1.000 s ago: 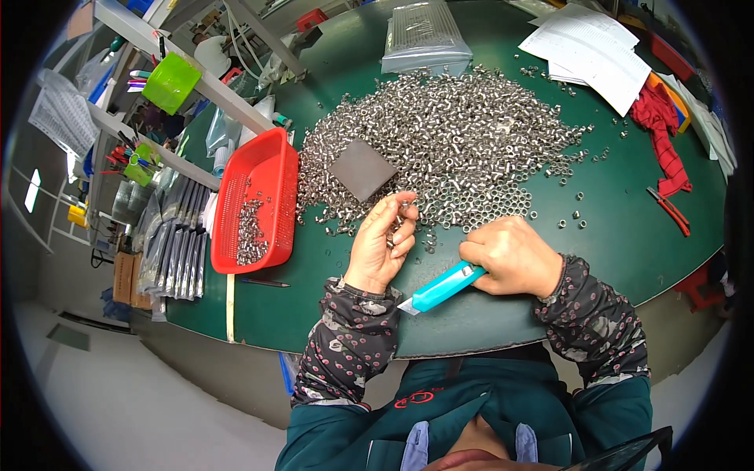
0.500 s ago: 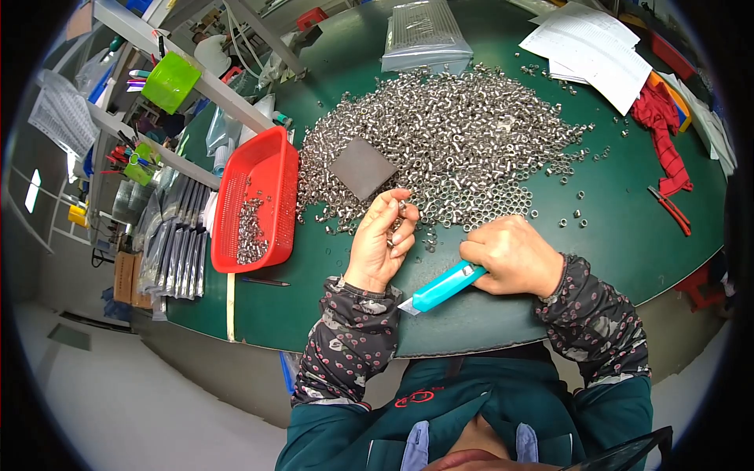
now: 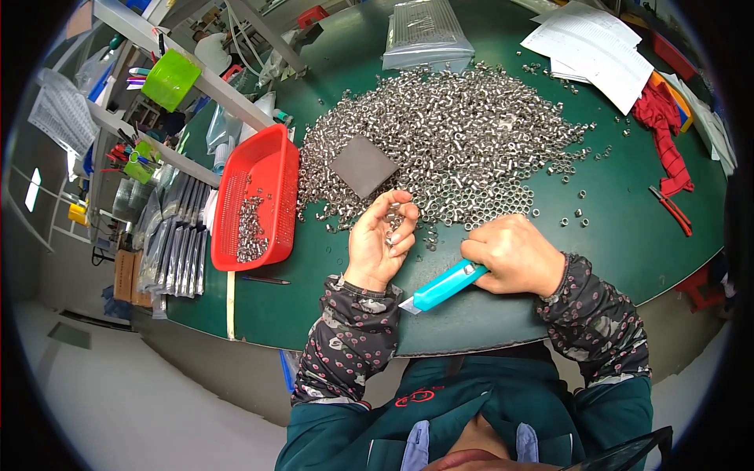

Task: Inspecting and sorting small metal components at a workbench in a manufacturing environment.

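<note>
My left hand [image 3: 378,245] is palm up near the front of the pile, its fingers curled round a few small metal sleeves [image 3: 389,235]; the curled fingers partly hide them. My right hand [image 3: 516,255] grips a turquoise utility knife [image 3: 448,286] whose blade points left and toward me, above the table and apart from the left hand. Beyond both hands spreads a wide heap of short shiny metal sleeves [image 3: 463,133]. On the heap's left side, just past my left fingertips, lies a dark square block [image 3: 363,167].
A red plastic basket [image 3: 287,188] with some metal sleeves stands left on the green table [image 3: 628,259]. A pen [image 3: 265,280] lies before it. At the right are red-handled pliers [image 3: 671,210], a red cloth [image 3: 667,149] and papers [image 3: 585,51]. Bagged rods [image 3: 428,35] lie at the back.
The fingers of my left hand have shifted slightly, and the small metal piece seen at their tips earlier no longer shows clearly. My right hand and the knife have hardly moved.
</note>
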The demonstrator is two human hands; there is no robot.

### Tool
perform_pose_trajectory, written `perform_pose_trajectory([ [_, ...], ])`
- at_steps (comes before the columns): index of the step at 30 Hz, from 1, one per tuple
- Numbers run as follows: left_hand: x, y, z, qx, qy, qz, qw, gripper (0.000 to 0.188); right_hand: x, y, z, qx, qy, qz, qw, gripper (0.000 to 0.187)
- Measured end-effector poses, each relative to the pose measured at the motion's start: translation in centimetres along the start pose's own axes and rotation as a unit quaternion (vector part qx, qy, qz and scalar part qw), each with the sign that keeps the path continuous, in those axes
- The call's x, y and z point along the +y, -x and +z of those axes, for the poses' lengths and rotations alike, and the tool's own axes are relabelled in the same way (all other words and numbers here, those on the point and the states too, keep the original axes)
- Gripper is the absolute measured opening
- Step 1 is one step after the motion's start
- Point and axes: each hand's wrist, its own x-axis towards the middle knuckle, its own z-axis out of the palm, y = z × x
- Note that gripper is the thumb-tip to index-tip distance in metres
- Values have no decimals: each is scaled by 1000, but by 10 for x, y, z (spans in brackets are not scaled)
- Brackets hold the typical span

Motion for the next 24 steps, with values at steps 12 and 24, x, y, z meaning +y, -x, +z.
perform_pose_trajectory([
  [12, 78, 23, 9, 164, -181, 230, 942, 11, 3, -4, -9, 160, -58, 73, 983, 11],
  [24, 179, 60, -50, 327, -404, 311, 796, 32, 2, -4, -11, 175, -150, 212, 950, 10],
])
